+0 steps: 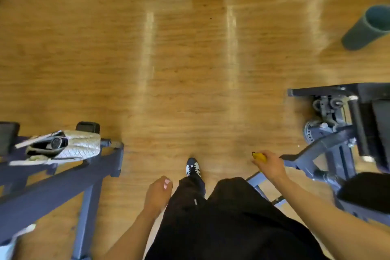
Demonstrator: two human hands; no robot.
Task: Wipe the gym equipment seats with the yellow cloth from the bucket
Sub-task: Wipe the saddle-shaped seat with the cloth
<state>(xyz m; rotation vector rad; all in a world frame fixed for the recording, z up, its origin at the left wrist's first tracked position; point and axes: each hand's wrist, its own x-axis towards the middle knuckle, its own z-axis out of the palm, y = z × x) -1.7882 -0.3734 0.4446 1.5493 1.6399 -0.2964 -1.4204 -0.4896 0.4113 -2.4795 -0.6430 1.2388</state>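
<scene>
The right hand (269,163) closes its fingers around the yellow cloth (259,156), bunched small so it is easy to carry. The left hand (157,193) hangs empty, fingers loosely curled. A black seat (367,191) lies near right, probably next to wipe.

Wood floor, gym machines either side of you.
Your right hand (271,164) is closed around the bunched yellow cloth (259,156); your left hand (158,193) hangs empty, fingers curled. Patterned bag (76,145) sits on the left machine frame (63,183).
</scene>
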